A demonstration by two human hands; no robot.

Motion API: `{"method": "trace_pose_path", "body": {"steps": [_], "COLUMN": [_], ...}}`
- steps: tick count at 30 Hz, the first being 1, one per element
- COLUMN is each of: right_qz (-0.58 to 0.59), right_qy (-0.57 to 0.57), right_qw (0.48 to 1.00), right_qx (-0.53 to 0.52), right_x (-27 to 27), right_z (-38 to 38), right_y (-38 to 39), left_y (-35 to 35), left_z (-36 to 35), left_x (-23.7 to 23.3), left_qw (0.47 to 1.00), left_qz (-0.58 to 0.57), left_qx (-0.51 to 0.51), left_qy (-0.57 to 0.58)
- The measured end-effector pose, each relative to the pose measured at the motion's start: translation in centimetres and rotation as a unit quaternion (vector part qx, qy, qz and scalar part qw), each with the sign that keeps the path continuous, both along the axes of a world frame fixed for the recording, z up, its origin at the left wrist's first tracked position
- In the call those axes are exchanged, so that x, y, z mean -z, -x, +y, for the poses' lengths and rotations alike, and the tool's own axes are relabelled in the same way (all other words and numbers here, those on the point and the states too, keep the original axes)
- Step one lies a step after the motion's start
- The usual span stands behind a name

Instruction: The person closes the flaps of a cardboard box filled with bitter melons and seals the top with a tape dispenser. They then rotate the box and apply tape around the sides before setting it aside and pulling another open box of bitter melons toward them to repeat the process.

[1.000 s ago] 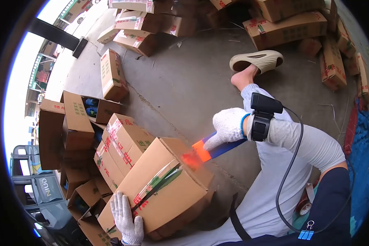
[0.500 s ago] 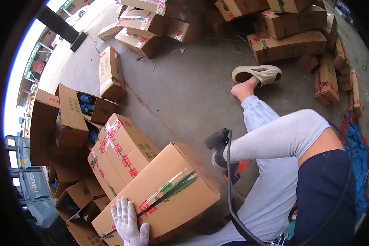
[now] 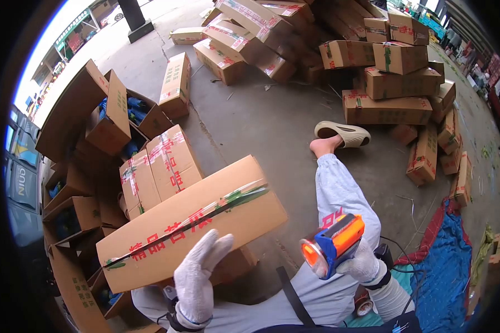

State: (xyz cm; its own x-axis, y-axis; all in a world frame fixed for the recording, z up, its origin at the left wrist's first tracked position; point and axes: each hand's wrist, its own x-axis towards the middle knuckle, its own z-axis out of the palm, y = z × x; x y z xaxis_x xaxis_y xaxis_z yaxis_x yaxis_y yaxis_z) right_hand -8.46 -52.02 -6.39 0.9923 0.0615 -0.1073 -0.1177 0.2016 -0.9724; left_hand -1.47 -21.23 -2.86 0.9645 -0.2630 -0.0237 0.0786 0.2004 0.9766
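My left hand (image 3: 197,277), in a white knit glove, is raised with its fingers extended just in front of a long taped carton (image 3: 189,222). Red characters and a dark and green tape strip run along that carton, which rests tilted near my leg. In my right hand (image 3: 364,263), also gloved, is an orange and blue tape dispenser (image 3: 332,244), held above my outstretched leg. Two taped cartons (image 3: 161,166) stand side by side just behind the long one.
Open cartons with blue contents (image 3: 108,119) stand at the left. Stacked closed cartons (image 3: 400,83) fill the back right, and others (image 3: 222,58) lie at the back. A blue tarp (image 3: 441,266) lies at the right. A vehicle (image 3: 23,166) is at the left edge.
My left hand has come off the long carton and lifted. My right hand has come into view with the tape dispenser. The view has shifted, showing more of the stacks on the right.
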Motion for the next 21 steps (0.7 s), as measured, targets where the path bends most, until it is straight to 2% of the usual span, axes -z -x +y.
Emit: {"method": "trace_pose_path", "body": {"steps": [1, 3, 5, 6, 9, 10, 12, 14, 15, 17, 18, 19, 20, 21], "right_qz": [0.003, 0.047, 0.055, 0.034, 0.052, 0.042, 0.024, 0.047, 0.06, 0.081, 0.09, 0.097, 0.162, 0.198], "right_qy": [-0.002, -0.003, 0.034, 0.035, 0.029, 0.065, 0.137, 0.163, 0.125, 0.072, 0.06, 0.051, 0.051, 0.035], "right_qw": [1.0, 0.998, 0.996, 0.998, 0.998, 0.997, 0.99, 0.985, 0.99, 0.993, 0.993, 0.993, 0.985, 0.978], "right_qx": [-0.016, -0.051, -0.056, -0.033, -0.017, -0.02, -0.028, -0.03, -0.036, -0.037, -0.037, -0.038, -0.029, -0.051], "right_x": [0.0, 0.8, 1.5, 1.4, 0.2, 0.0, -0.3, -0.4, -0.3, 1.0, 2.9, 3.8, 2.8, 4.4], "right_z": [1.5, 3.4, 4.6, 5.2, 6.0, 6.2, 6.5, 7.0, 7.3, 7.8, 7.8, 7.5, 7.6, 7.2], "right_y": [1.4, 3.5, 4.8, 5.3, 6.2, 6.3, 6.7, 7.0, 7.4, 8.4, 9.2, 9.3, 8.0, 7.3], "left_y": [0.8, 1.7, 2.6, 3.0, 2.0, 2.1, 1.1, 0.9, -0.4, -6.6, -11.5, -15.3, -17.1, -18.5], "left_z": [-2.6, -5.7, -6.4, -6.0, -5.6, -5.9, -5.8, -6.0, -5.8, -5.0, -4.1, -4.3, -4.9, -5.0], "left_x": [-1.0, -0.1, -0.7, 0.0, -1.5, -1.4, -0.7, -0.4, -2.0, -4.8, -4.3, -2.9, -1.6, 0.1], "left_qw": [0.995, 0.972, 0.913, 0.917, 0.93, 0.918, 0.952, 0.968, 0.984, 0.997, 0.979, 0.976, 0.95, 0.911], "left_qz": [0.059, 0.107, 0.252, 0.274, 0.193, 0.265, 0.189, 0.184, 0.142, -0.009, -0.187, -0.19, -0.234, -0.225], "left_qx": [0.056, 0.144, 0.203, 0.184, 0.274, 0.233, 0.235, 0.145, 0.098, -0.047, -0.041, -0.005, 0.013, 0.03], "left_qy": [0.066, 0.152, 0.25, 0.223, 0.153, 0.18, 0.055, 0.093, 0.05, 0.056, -0.075, -0.103, -0.208, -0.343]}}
